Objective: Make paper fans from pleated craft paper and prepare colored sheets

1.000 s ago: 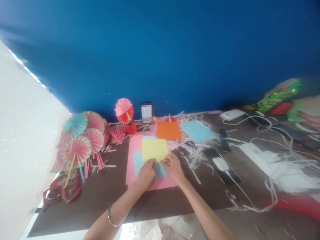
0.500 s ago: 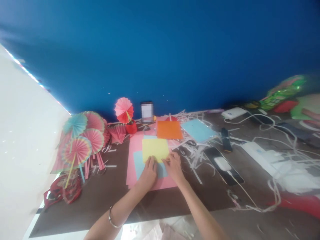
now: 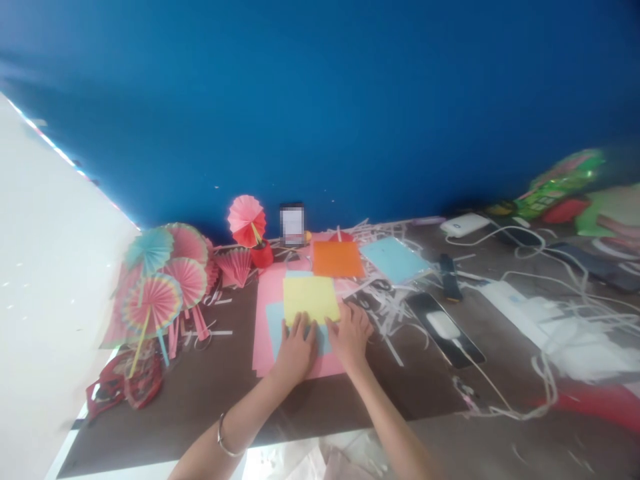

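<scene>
A yellow sheet of paper point(image 3: 310, 297) lies over a light blue sheet point(image 3: 274, 317) and larger pink paper point(image 3: 263, 347). My left hand point(image 3: 297, 347) rests on the yellow sheet's near edge, fingers spread and pointing away from me. At its near right corner is my right hand point(image 3: 351, 333), thumb and fingers apart, touching the edge. Neither hand appears to grip the sheet. Just beyond it lies an orange sheet point(image 3: 339, 260), with a light blue paper pack point(image 3: 394, 259) to its right.
Folded paper fans point(image 3: 153, 303) are heaped at the left, beside a pink fan in a red holder point(image 3: 261, 255). White paper strips point(image 3: 393, 310) litter the middle. A phone point(image 3: 467, 360), a power strip point(image 3: 515, 310) and tangled cables occupy the right. A blue wall point(image 3: 320, 120) stands behind.
My right hand's fingers have gone from bunched together at the yellow sheet's corner to spread apart. My left fingers have spread a little. The yellow sheet lies in nearly the same place.
</scene>
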Demonstrator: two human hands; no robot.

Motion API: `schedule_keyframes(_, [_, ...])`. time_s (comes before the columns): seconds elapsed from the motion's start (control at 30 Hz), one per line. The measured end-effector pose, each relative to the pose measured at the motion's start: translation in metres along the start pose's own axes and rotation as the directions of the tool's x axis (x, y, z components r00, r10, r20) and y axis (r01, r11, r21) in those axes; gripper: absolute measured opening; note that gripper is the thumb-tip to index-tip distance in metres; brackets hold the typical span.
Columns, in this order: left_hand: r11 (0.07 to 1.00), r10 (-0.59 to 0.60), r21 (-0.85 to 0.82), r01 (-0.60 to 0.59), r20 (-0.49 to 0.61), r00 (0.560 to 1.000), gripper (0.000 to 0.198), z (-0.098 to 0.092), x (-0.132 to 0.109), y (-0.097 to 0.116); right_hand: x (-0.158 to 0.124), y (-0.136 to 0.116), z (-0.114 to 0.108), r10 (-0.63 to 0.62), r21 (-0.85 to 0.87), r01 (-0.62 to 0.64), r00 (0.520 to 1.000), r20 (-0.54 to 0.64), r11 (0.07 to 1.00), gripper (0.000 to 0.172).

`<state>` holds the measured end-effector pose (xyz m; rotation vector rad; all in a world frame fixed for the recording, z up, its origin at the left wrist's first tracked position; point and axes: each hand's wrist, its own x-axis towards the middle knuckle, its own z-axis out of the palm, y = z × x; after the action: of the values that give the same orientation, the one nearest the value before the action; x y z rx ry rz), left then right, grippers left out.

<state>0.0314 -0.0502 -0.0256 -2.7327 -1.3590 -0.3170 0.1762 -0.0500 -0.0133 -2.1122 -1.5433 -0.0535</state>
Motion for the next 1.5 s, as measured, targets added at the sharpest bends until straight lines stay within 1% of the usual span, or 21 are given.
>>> schedule_keyframes(0.1, [1.0, -0.017, -0.02, 0.017, 0.0, 1.0, 0.041, -0.001, 0.0, 0.0, 0.0, 0.002, 0.0, 0.006, -0.035, -0.007, 1.0, -0.018, 0.999, 0.037])
schedule_keyframes(0.3, [1.0, -0.015, -0.003, 0.015, -0.032, 0.999, 0.041, -0.007, -0.001, 0.001, 0.0, 0.003, -0.004, 0.046, -0.075, -0.047, 0.999, -0.003, 0.996, 0.037])
schedule_keyframes(0.5, [0.999, -0.021, -0.033, 0.019, -0.056, 0.998, 0.042, -0.001, -0.004, 0.004, 0.004, 0.013, -0.009, 0.096, -0.074, -0.099, 0.994, -0.049, 0.992, 0.033])
schedule_keyframes(0.7, [0.998, -0.032, -0.049, 0.028, -0.069, 0.997, 0.046, -0.002, -0.006, 0.004, 0.003, 0.011, -0.013, 0.111, -0.082, -0.113, 0.993, -0.031, 0.99, 0.03])
schedule_keyframes(0.77, [0.998, -0.053, -0.044, 0.05, -0.086, 0.995, 0.049, -0.003, -0.009, 0.002, 0.003, 0.01, -0.012, 0.116, -0.086, -0.118, 0.993, -0.025, 0.989, 0.029])
schedule_keyframes(0.87, [0.989, -0.145, -0.025, 0.143, -0.1, 0.984, 0.055, -0.002, -0.012, -0.001, 0.003, 0.011, -0.01, 0.12, -0.1, -0.122, 0.993, -0.025, 0.988, 0.029])
schedule_keyframes(0.97, [0.966, -0.256, 0.002, 0.257, -0.059, 0.965, 0.061, -0.003, -0.014, -0.004, 0.002, 0.012, -0.009, 0.112, -0.111, -0.114, 0.993, -0.028, 0.987, 0.029])
schedule_keyframes(1.03, [0.953, -0.301, 0.016, 0.301, -0.01, 0.953, 0.063, -0.006, -0.014, -0.007, 0.002, 0.012, -0.009, 0.096, -0.116, -0.099, 0.995, -0.024, 0.988, 0.03])
schedule_keyframes(1.17, [0.944, -0.329, 0.053, 0.326, 0.067, 0.942, 0.065, -0.017, -0.012, -0.014, 0.001, 0.012, -0.009, 0.061, -0.118, -0.062, 0.998, -0.005, 0.991, 0.032])
schedule_keyframes(1.27, [0.93, -0.365, 0.086, 0.358, 0.084, 0.927, 0.065, -0.025, -0.009, -0.023, 0.001, 0.013, -0.008, 0.051, -0.099, -0.052, 0.999, -0.01, 0.994, 0.032])
schedule_keyframes(1.33, [0.915, -0.4, 0.092, 0.393, 0.076, 0.913, 0.061, -0.03, -0.007, -0.031, 0.001, 0.015, -0.006, 0.044, -0.083, -0.045, 0.999, -0.021, 0.995, 0.03])
schedule_keyframes(1.4, [0.912, -0.409, 0.064, 0.404, 0.08, 0.909, 0.052, -0.036, -0.003, -0.041, 0.001, 0.016, -0.005, 0.036, -0.07, -0.039, 0.999, -0.037, 0.997, 0.028])
schedule_keyframes(1.5, [0.92, -0.378, -0.061, 0.387, 0.117, 0.918, 0.04, -0.044, 0.003, -0.052, 0.001, 0.018, -0.003, 0.021, -0.05, -0.024, 0.998, -0.059, 0.998, 0.026])
